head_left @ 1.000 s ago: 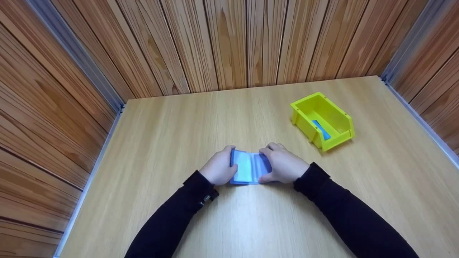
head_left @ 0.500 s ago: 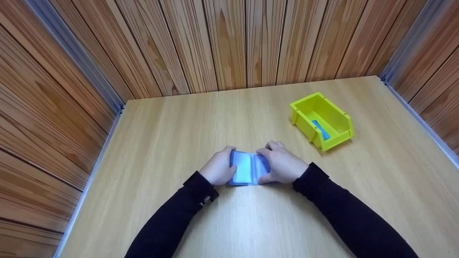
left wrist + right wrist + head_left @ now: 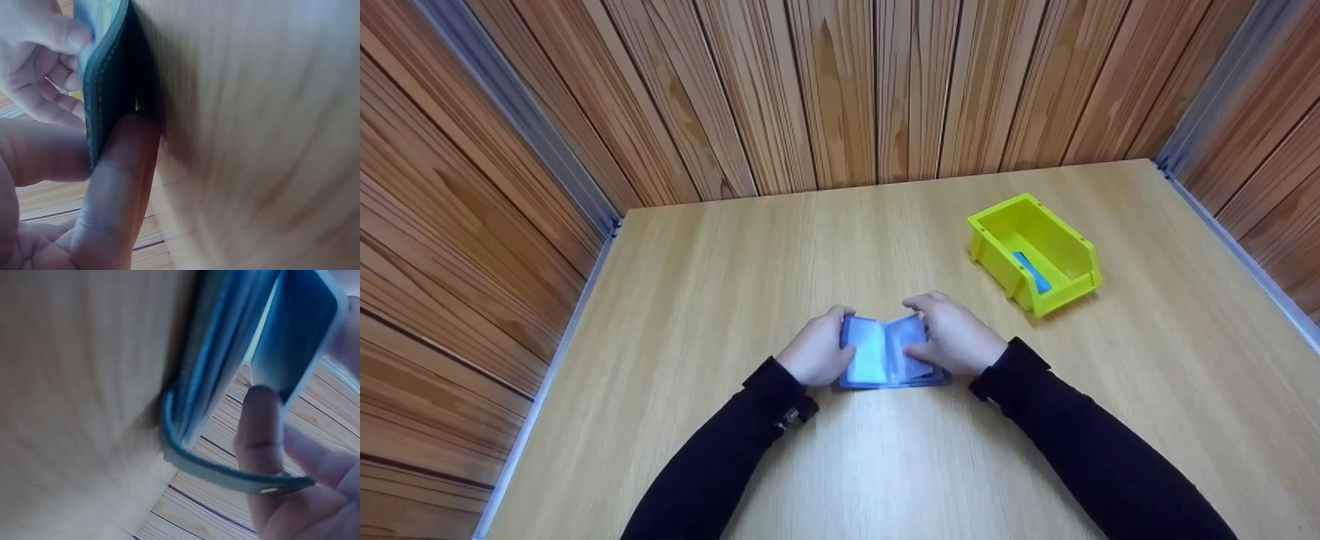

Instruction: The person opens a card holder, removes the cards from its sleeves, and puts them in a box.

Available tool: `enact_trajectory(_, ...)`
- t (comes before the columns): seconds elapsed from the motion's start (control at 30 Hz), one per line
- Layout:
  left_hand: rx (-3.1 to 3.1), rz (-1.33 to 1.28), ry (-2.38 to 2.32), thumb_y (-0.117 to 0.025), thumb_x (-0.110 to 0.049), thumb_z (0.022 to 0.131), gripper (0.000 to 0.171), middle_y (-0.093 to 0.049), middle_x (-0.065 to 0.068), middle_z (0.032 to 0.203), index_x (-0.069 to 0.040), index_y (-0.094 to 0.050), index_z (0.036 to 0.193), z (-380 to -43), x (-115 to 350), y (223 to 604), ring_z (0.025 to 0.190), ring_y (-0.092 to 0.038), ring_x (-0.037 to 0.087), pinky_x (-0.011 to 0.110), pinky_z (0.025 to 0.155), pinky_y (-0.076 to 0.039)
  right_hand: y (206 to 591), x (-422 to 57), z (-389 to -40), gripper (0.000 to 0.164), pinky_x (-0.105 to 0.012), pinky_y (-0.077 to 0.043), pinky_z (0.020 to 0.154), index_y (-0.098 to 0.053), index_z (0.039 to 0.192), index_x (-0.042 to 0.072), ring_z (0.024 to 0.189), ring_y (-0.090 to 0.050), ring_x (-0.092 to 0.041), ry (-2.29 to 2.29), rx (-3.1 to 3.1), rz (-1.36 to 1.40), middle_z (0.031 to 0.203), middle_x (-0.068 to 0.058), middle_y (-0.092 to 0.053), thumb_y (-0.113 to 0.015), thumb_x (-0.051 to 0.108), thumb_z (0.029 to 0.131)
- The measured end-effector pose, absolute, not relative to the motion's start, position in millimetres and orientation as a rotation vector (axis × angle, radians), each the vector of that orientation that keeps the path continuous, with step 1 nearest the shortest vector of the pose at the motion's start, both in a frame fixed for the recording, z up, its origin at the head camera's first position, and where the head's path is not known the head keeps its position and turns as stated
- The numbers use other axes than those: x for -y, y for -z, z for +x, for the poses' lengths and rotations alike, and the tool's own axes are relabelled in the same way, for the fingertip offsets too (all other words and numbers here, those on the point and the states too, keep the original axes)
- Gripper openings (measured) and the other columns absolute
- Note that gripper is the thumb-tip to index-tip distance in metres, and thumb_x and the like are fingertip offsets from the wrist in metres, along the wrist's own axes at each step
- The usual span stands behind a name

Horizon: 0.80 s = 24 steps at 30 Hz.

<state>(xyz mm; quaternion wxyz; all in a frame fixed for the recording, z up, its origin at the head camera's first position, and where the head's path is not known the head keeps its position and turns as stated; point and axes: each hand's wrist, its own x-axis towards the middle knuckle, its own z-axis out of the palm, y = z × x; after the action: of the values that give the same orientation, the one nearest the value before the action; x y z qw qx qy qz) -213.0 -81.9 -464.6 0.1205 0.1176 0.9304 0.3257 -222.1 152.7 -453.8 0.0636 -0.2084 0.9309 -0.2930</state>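
A blue card holder (image 3: 869, 352) lies spread apart near the table's middle, with clear plastic sleeves inside. My left hand (image 3: 815, 351) pinches its left side, thumb on the inner face; the left wrist view shows a finger under the stitched cover (image 3: 107, 95). On the other side, my right hand (image 3: 961, 336) holds a sleeve page (image 3: 298, 332) raised between thumb and fingers. Below that page, more sleeves and the right cover rest on the table. A strap (image 3: 236, 479) with a snap curves out from the cover in the right wrist view.
A yellow-green bin (image 3: 1065, 296) stands on the wooden table (image 3: 720, 285) at the back right. Inside it lies a flat blue piece (image 3: 1032, 271). Wood-plank walls (image 3: 840, 90) with metal edging enclose the table at the back and sides.
My right hand has shifted slightly, lifting a sleeve page off the right side, so the lower sleeves and cover now show. The left hand stays in its place on the card holder.
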Motion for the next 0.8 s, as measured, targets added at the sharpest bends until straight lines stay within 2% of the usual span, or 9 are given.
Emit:
enact_trajectory(0.1,-2.707,0.346,-0.982,-0.06,-0.01,0.092,0.056,-0.059,0.017,0.133,-0.007,-0.041,0.145,-214,83,465,0.12,-0.059,0.023,0.037,0.1,-0.051,449,-153,-223,0.061,-0.039,-0.058,0.083,-0.051,0.136,0.0,0.096,-0.065,-0.022,1.011,-2.786,-0.546,0.12,-0.013,-0.063,-0.076,0.018,0.084)
enact_trajectory(0.2,-2.697,0.366,-1.006,-0.062,-0.01,0.092,0.055,-0.063,0.013,0.122,-0.007,-0.042,0.144,-216,85,467,0.109,-0.062,0.02,0.035,0.093,-0.054,446,-153,-223,0.055,-0.039,-0.059,0.083,-0.051,0.135,0.0,0.096,-0.067,-0.022,1.087,-2.758,-0.51,0.116,-0.012,-0.066,-0.073,0.014,0.087)
enact_trajectory(0.3,-2.68,0.387,-1.036,-0.062,-0.01,0.092,0.054,-0.064,0.008,0.11,-0.006,-0.043,0.142,-218,88,468,0.098,-0.062,0.018,0.032,0.084,-0.055,444,-153,-222,0.051,-0.038,-0.059,0.083,-0.052,0.134,0.001,0.096,-0.067,-0.021,1.097,-2.755,-0.52,0.111,-0.01,-0.067,-0.07,0.015,0.089)
enact_trajectory(0.4,-2.651,0.397,-1.069,-0.062,-0.01,0.091,0.054,-0.064,0.006,0.104,-0.006,-0.044,0.141,-220,91,470,0.091,-0.062,0.016,0.03,0.079,-0.055,443,-152,-221,0.05,-0.037,-0.059,0.082,-0.052,0.134,0.001,0.095,-0.067,-0.021,1.099,-2.764,-0.552,0.11,-0.01,-0.067,-0.069,0.016,0.09)
enact_trajectory(0.67,-2.518,0.351,-1.193,-0.062,-0.011,0.089,0.051,-0.068,0.01,0.114,-0.006,-0.047,0.138,-226,97,474,0.092,-0.064,0.015,0.028,0.076,-0.056,440,-145,-211,0.054,-0.037,-0.06,0.082,-0.049,0.138,0.004,0.096,-0.068,-0.017,1.12,-2.781,-0.653,0.117,-0.009,-0.068,-0.07,0.023,0.091)
enact_trajectory(0.8,-2.364,0.268,-1.356,-0.062,-0.007,0.089,0.048,-0.069,0.01,0.115,-0.006,-0.049,0.135,-229,100,478,0.093,-0.067,0.017,0.03,0.074,-0.059,442,-138,-204,0.057,-0.042,-0.059,0.085,-0.048,0.139,0.005,0.102,-0.068,-0.024,1.141,-2.745,-0.766,0.12,-0.012,-0.066,-0.068,0.03,0.093)
